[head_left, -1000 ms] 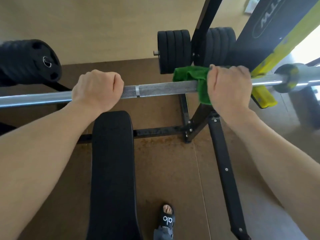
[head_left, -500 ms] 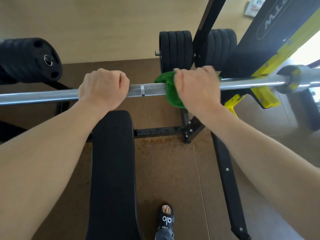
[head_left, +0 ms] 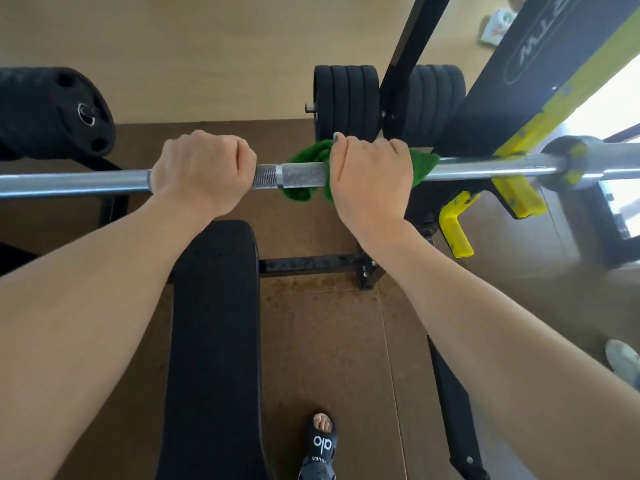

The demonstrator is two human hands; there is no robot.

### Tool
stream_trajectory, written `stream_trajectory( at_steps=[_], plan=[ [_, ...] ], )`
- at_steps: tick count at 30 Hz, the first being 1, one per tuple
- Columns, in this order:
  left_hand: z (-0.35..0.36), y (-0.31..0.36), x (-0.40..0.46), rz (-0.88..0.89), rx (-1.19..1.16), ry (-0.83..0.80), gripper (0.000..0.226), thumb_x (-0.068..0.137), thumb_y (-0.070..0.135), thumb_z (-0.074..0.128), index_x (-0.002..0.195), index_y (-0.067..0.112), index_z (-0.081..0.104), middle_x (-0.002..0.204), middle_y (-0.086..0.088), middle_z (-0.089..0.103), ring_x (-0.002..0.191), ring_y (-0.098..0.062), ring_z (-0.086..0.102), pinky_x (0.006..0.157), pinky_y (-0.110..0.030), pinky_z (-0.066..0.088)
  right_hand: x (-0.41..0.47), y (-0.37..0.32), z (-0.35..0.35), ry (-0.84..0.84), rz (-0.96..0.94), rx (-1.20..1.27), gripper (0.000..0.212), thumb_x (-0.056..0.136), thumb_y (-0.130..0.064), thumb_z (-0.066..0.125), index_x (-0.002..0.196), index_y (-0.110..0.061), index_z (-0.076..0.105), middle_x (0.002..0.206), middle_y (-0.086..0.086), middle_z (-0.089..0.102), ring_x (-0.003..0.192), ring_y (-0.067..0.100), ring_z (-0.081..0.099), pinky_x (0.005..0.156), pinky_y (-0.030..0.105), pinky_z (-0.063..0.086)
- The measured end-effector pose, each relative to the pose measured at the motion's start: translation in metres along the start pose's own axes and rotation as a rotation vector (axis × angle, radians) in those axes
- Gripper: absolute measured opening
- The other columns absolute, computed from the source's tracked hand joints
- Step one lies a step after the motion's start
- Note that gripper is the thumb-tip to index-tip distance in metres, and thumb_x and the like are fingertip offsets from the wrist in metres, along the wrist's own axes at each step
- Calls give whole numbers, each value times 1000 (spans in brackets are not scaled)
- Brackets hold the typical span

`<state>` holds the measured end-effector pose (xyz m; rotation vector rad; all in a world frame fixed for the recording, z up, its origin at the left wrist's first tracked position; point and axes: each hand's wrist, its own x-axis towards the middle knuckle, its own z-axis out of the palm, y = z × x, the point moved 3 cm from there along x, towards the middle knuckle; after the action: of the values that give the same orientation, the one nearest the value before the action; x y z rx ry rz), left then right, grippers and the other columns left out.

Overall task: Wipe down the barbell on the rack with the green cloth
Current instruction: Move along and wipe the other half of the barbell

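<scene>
Head cam only, so one view to go on. Barbell (head_left: 301, 175) sits across the rack, resting in the yellow hook (head_left: 512, 192) on my right. My left hand (head_left: 202, 171) is fisted bare around the bar, steadying it. My right hand (head_left: 372, 174) is clamped on the green cloth (head_left: 424, 164), which wraps the bar just beside the knurled middle, a short gap from the left.

To do this pass well I'd keep the cloth fully wrapped, squeeze firmly and twist while sliding so the knurling gets scrubbed. Room-wise, the bare shaft to the right runs clear up to the collar (head_left: 568, 161); leftward my own fist blocks things. Bench pad (head_left: 214, 323) sits below, well clear.
</scene>
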<state>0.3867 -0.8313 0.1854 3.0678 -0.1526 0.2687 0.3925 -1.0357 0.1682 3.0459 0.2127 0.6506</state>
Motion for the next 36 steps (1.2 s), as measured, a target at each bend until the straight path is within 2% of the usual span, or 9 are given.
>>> stream_trajectory(
  at_steps=[3, 9, 13, 17, 20, 23, 27, 30, 36],
  plan=[
    [-1, -2, -2, -8, -14, 1, 45, 101, 31, 34, 61, 17, 51, 51, -3, 45, 43, -21, 40, 50, -29, 31, 2, 21, -4, -26, -133, -27, 51, 107, -36, 16, 74, -25, 53, 60, -4, 51, 59, 26, 44, 77, 40, 39],
    [0, -5, -1, -26, 6, -6, 46, 101, 34, 32, 62, 20, 51, 52, -3, 48, 45, -23, 46, 49, -33, 43, -6, 107, -1, 34, 102, -103, 60, 109, -31, 22, 74, -7, 64, 66, 16, 66, 67, 36, 57, 79, 45, 40],
    [3, -4, 1, -16, -3, 4, 46, 100, 34, 34, 61, 18, 54, 52, -3, 49, 44, -25, 47, 50, -34, 43, -2, 47, -3, 74, 136, -132, 51, 106, -24, 31, 67, -13, 63, 57, 10, 61, 60, 33, 60, 70, 40, 43],
    [4, -4, 1, 2, -6, 10, 45, 100, 33, 35, 62, 18, 53, 52, -3, 49, 44, -24, 44, 48, -31, 35, -3, -29, -2, 24, 65, 55, 54, 108, -33, 22, 70, -21, 58, 61, -6, 56, 64, 22, 54, 83, 40, 41],
    [3, -5, 0, 13, -12, 12, 45, 100, 32, 34, 58, 20, 45, 51, -4, 47, 44, -25, 42, 50, -31, 35, -3, -23, -3, -14, -156, 7, 45, 107, -33, 24, 87, -19, 62, 71, -4, 63, 63, 22, 41, 76, 38, 38],
    [1, -5, 0, -8, 0, 7, 46, 99, 31, 34, 57, 18, 45, 51, -6, 47, 46, -29, 45, 54, -38, 44, -1, 19, -5, 16, -189, -45, 48, 107, -31, 23, 82, -17, 61, 64, 0, 63, 57, 26, 46, 71, 38, 36],
    [3, -5, 1, -27, 15, 2, 47, 100, 32, 33, 60, 14, 51, 51, -6, 46, 46, -29, 44, 54, -38, 43, -12, 91, -6, 105, 98, -33, 48, 110, -30, 22, 72, -20, 50, 67, 10, 63, 68, 32, 54, 85, 44, 42],
    [3, -3, 0, -22, -1, 17, 47, 100, 31, 34, 61, 13, 54, 51, -6, 46, 44, -26, 41, 53, -36, 37, -15, 78, -6, 163, 215, -27, 47, 108, -26, 30, 71, -15, 57, 66, 10, 62, 69, 33, 56, 91, 45, 46],
    [3, -5, -1, 21, -16, 37, 47, 101, 31, 35, 61, 14, 53, 51, -4, 46, 42, -23, 41, 49, -33, 36, -32, -17, 7, 303, 56, 243, 43, 109, -26, 33, 101, -12, 72, 96, 2, 72, 97, 25, 64, 109, 44, 38]
  ],
)
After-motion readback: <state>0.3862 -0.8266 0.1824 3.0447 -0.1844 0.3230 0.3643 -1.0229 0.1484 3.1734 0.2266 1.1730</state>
